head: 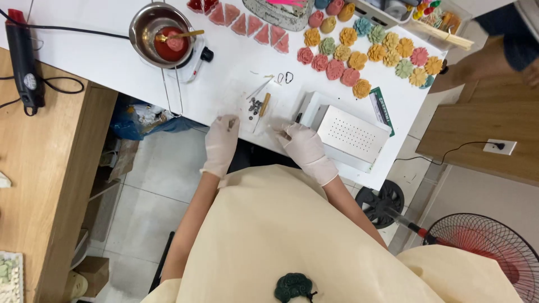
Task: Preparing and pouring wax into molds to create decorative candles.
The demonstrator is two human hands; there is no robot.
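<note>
While both gloved hands rest at the near edge of the white table, the closest item is a small wooden-handled tool lying flat just beyond them, long axis running near edge to far edge, slightly tilted, handle toward the person. Left hand lies palm down on the table edge, fingers loosely curled, forearm straight out from the body; can't tell if it pinches anything. Right hand sits just beside the white perforated box, fingers bunched toward the left; whatever they hold, if anything, is too small to tell. Between the hands and a bit further in: a cluster of small dark metal bits next to the tool, a thin metal pin, two small wire loops. Toward the far left corner, a metal pot with red wax and a spoon on a small heater. Far side: a row of red triangular pieces and many coloured flower-shaped pieces. Nothing blocks the tool. A black heat gun lies on the wooden bench at left; red fan on the floor at right.
</note>
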